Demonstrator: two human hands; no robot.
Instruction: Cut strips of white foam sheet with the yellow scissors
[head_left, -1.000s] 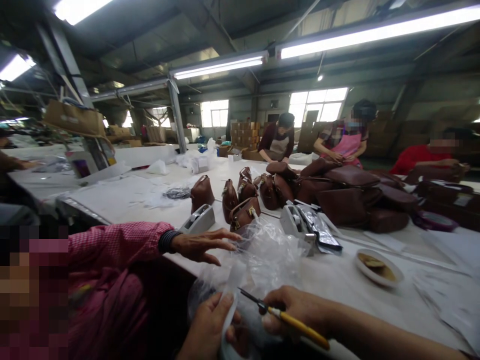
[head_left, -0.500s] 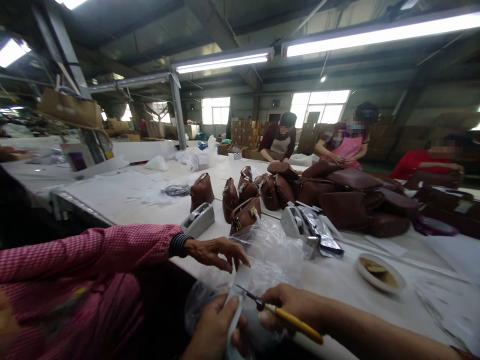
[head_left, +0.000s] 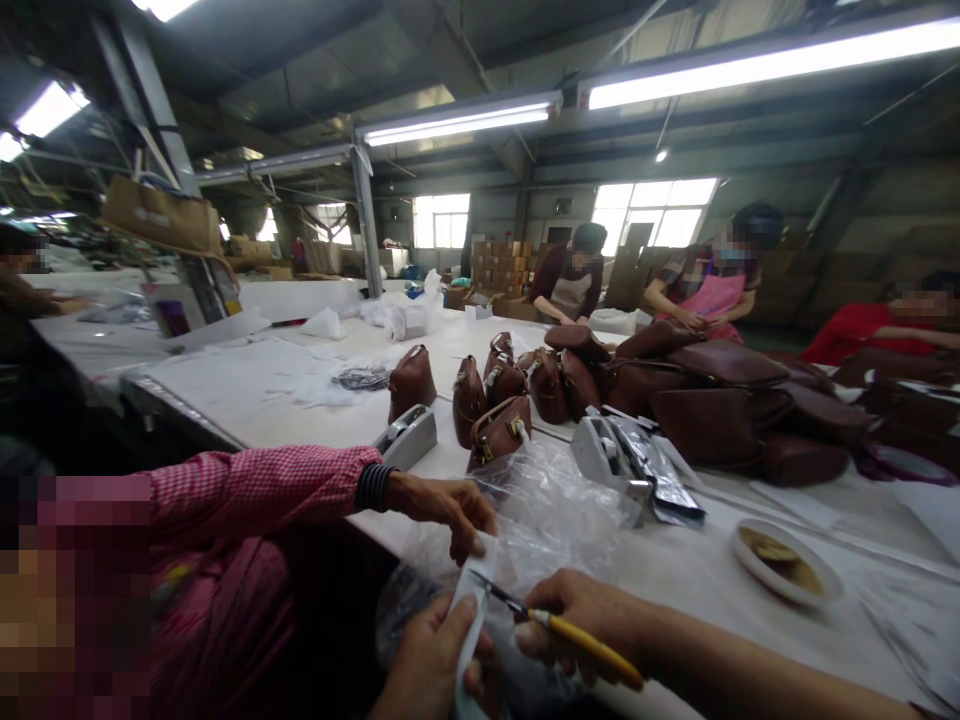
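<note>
My left hand [head_left: 435,655] pinches a pale white strip [head_left: 471,610] at the bottom centre. In my right hand [head_left: 581,620] is a pair of scissors [head_left: 592,648] with yellow handles; the dark blades lie at the strip, just above my left thumb. A co-worker's hand [head_left: 446,508], in a pink checked sleeve, touches the strip's upper end. Clear plastic bags [head_left: 555,510] lie under and behind the strip. Just beyond them stands a small brown bag [head_left: 501,432].
Grey tape dispensers [head_left: 409,437] flank the small bags. A pile of brown bags [head_left: 720,390] covers the table's right side. A tape roll [head_left: 787,562] lies at the right, near my forearm. Several people work around the table.
The co-worker's fingers have closed onto the strip's upper end. The view has turned slightly left, so the background sits further right. My hands keep nearly the same pose.
</note>
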